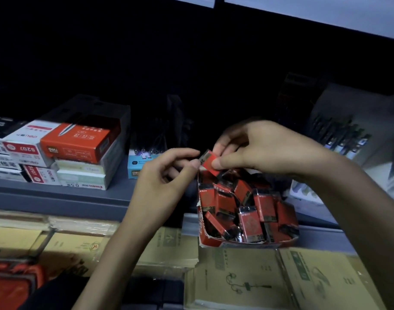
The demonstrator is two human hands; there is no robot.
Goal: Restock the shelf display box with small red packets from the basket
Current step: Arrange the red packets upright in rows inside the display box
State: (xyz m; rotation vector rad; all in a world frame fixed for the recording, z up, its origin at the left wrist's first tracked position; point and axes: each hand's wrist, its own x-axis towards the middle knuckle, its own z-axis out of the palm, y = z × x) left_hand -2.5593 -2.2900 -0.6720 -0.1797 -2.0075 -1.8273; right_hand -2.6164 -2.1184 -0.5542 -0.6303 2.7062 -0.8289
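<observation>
We stand at a dim shelf (57, 195) whose front ledge carries the display box (213, 239), a torn red carton set just right of centre. Judging by its fill, the restocking is well along: loose packets (247, 218) lie heaped and tumbled in it, close to the rim, not ranked in rows. How many are left to bring over we cannot tell. Only a corner of what looks like the orange basket (15, 283) shows at the lower left, and its contents are out of sight. Stacked stationery boxes (75, 142) sit further left on the shelf, and brown paper packs (303, 276) lie on the level below.

Both forearms reach up and forward from the bottom of the view and meet just above the box's far end. Our right hand (265, 148) comes in from the right with its back turned up and the wrist bent. Its thumb and forefingers pinch one red packet (208, 162), which is tilted and held clear of the heap below. Our left hand (169, 173) rises from lower left with its fingers curled. Its thumb and forefinger close on the same packet's grey left end, though blur softens that contact. So this packet is in the air between both hands, directly over the box and not yet set in. It seems to us that this one is being turned or readied before it goes down among the others.
</observation>
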